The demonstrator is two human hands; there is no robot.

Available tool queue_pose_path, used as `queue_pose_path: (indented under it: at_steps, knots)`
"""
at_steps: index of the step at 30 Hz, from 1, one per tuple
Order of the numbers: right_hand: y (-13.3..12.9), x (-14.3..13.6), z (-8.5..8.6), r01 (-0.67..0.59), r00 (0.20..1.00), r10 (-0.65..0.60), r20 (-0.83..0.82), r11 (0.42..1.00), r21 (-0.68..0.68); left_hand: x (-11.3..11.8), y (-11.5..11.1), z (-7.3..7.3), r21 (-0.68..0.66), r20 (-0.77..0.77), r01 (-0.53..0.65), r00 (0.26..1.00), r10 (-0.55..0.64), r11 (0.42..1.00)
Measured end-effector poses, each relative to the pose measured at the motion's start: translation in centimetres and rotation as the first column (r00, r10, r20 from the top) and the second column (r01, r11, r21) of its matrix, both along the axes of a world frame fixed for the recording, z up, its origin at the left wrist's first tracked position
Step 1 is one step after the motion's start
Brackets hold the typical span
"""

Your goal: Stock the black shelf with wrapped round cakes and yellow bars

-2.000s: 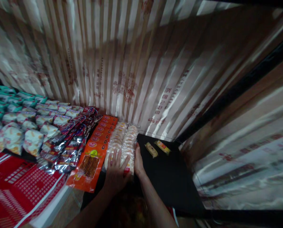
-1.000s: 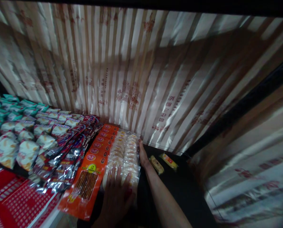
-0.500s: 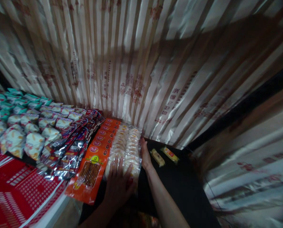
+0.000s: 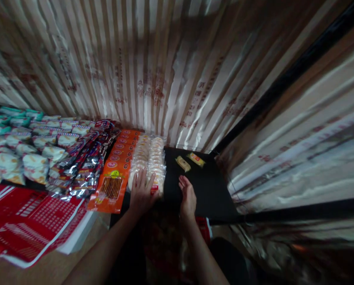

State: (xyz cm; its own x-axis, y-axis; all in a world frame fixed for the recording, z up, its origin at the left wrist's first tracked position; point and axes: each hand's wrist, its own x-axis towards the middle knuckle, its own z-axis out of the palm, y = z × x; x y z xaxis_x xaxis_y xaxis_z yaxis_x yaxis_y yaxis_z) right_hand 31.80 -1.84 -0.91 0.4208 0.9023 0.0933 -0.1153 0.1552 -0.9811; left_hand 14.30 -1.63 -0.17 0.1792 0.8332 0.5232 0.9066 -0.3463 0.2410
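**Striped sheeting [image 4: 148, 51] backs a black shelf [image 4: 208, 190] lined with packaged snacks**

The shiny sheeting, pale and brown with reddish print, fills the background and wraps round to the right, where a dark post [image 4: 283, 75] slants across it. In front of it runs the black shelf, its right part bare around two small items. At lower left, a red-and-white patterned item [image 4: 43, 221] hangs below the shelf's front edge.

Pale snack bags [image 4: 36, 168] stand in rows at the left, with green-topped bags [image 4: 18, 120] farther left. Dark, shiny packets [image 4: 86, 168] overlap beside them. Next come orange packs [image 4: 113, 188], overlapped in a line from back to front; the foremost shows brown sticks through a window.

Just right of these lie clear packs of pale rounds [image 4: 156, 160] in two columns, a red label near the front end. The left hand [image 4: 141, 194] rests on that front end, palm down, fingers spread and nearly straight, closed around nothing. The right hand [image 4: 188, 196] is apart from the packs, to their right, open and holding nothing, its fingers extended and slightly bent.

Beyond it, near the shelf's back, are a pale wrapped bar [image 4: 183, 163] and a yellow wrapped bar [image 4: 197, 159], close together.
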Motion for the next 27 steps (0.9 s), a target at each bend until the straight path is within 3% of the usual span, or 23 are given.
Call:
queue_pose_path:
  at_steps: [4,7,9,11,12,13,15,18,19,21,23,27]
  knots:
    - [-7.3,4.2,-0.8,0.176,0.957,-0.132,0.256,0.972,-0.155,-0.3,-0.2,-0.6,0.049,0.098,0.012,0.995,-0.017,0.999]
    - [-10.9,7.2,-1.7,0.125,0.862,0.055,0.504,0.940,-0.316,0.8,-2.5,-1.3,0.077,0.229,0.068,0.970,-0.084,0.995]
    - [-12.5,8.6,-2.2,0.047,0.711,0.282,0.644,0.895,-0.444,2.4,-5.5,-1.9,0.030,0.276,0.235,0.932,-0.234,0.971]
    - [-13.5,9.3,-2.3,0.011,0.504,0.469,0.725,0.836,-0.549,4.6,-9.0,-2.7,-0.141,0.301,0.471,0.858,-0.416,0.871]
    - [-13.8,9.3,-2.3,0.019,0.402,0.536,0.742,0.806,-0.592,5.7,-10.5,-3.2,-0.256,0.335,0.534,0.831,-0.444,0.806]
    - [-14.0,9.2,-2.3,0.034,0.314,0.587,0.746,0.779,-0.627,6.8,-11.9,-3.8,-0.383,0.376,0.531,0.837,-0.397,0.756]
    - [-14.2,8.6,-2.2,0.055,0.186,0.660,0.728,0.733,-0.678,8.7,-13.8,-5.1,-0.621,0.428,0.441,0.883,-0.191,0.648]
    - [-14.1,7.2,-2.1,0.049,0.076,0.719,0.691,0.689,-0.723,10.4,-14.9,-6.8,-0.794,0.510,0.457,0.860,0.030,0.400]
    - [-14.0,6.8,-2.1,0.044,0.046,0.730,0.682,0.681,-0.731,10.7,-15.0,-7.3,-0.817,0.515,0.459,0.853,0.084,0.349]
    - [-14.0,6.0,-2.1,0.042,-0.001,0.737,0.676,0.675,-0.736,11.0,-15.0,-7.9,-0.846,0.493,0.429,0.855,0.160,0.317]
    - [-14.1,5.6,-2.2,0.035,-0.022,0.731,0.682,0.682,-0.731,11.2,-15.1,-8.2,-0.859,0.465,0.384,0.863,0.199,0.339]
    - [-14.2,5.6,-2.9,-0.028,0.060,0.681,0.729,0.732,-0.681,10.4,-15.1,-7.8,-0.855,0.464,0.345,0.842,0.275,0.387]
